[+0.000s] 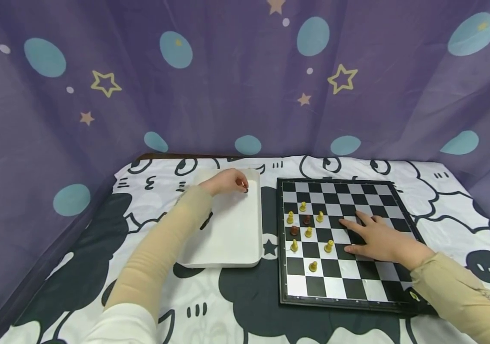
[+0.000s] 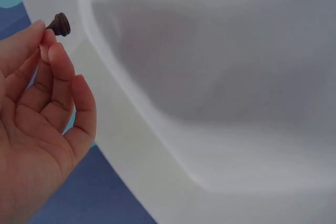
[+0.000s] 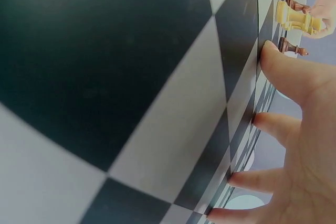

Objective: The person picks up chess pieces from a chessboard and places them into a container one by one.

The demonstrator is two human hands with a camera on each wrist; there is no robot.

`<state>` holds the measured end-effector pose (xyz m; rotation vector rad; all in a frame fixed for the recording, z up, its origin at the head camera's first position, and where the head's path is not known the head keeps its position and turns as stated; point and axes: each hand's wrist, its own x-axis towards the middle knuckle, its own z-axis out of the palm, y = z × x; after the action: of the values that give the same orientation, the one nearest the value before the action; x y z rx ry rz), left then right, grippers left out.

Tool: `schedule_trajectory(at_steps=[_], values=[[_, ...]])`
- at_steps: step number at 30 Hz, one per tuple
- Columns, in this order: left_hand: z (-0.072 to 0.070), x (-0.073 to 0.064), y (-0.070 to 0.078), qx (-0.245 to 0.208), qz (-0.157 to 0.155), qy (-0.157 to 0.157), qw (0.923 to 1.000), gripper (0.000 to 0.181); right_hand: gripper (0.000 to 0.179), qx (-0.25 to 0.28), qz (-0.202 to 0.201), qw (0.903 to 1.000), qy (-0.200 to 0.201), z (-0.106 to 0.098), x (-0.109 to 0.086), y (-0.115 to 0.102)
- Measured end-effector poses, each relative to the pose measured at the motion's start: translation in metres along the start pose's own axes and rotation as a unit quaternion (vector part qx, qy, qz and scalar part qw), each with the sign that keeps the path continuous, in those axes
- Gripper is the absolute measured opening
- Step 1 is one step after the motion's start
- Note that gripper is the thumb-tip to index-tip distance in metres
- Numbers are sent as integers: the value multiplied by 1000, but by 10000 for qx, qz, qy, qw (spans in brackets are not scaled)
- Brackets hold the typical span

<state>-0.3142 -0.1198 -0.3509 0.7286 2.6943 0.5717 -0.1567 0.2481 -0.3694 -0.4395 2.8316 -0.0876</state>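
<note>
Dark-brown and small, one turned chess piece (image 2: pixel 62 24) is pinched between our left hand's (image 1: pixel 227 181) thumb and fingertip, near the white rectangular tray's (image 1: pixel 236 239) one o'clock rim. Our right hand (image 1: pixel 380 240) touches the black-and-white checkered board (image 1: pixel 352 306) with spread fingers; yellow chess pieces (image 1: pixel 308 232) stand toward its nine o'clock.

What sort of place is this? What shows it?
Likely indoors, perhaps a bedroom or a staged filming corner: a purple curtain hangs behind, a cartoon-print cloth is spread in front, and a chessboard lies on it.
</note>
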Motion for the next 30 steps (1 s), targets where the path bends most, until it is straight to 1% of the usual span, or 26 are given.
schedule_trajectory(at_steps=[3,10,15,19,26,30], values=[[4,2,-2,0,-86,4,10000,12,84,8,10,10000,-10,1,0,0],[9,8,-3,49,-13,61,10000,10,84,-3,43,10000,-4,2,-1,0],[12,10,-4,156,-57,68,9998,9,84,23,73,10000,-39,1,-1,0],[15,11,-5,120,-67,35,9999,9,85,6,87,9999,-71,2,-1,0],[16,12,-5,1,-154,-23,9999,10,85,-7,98,9999,-66,2,0,0],[15,12,-5,19,-183,-70,9998,13,84,26,68,10000,-61,1,-1,1]])
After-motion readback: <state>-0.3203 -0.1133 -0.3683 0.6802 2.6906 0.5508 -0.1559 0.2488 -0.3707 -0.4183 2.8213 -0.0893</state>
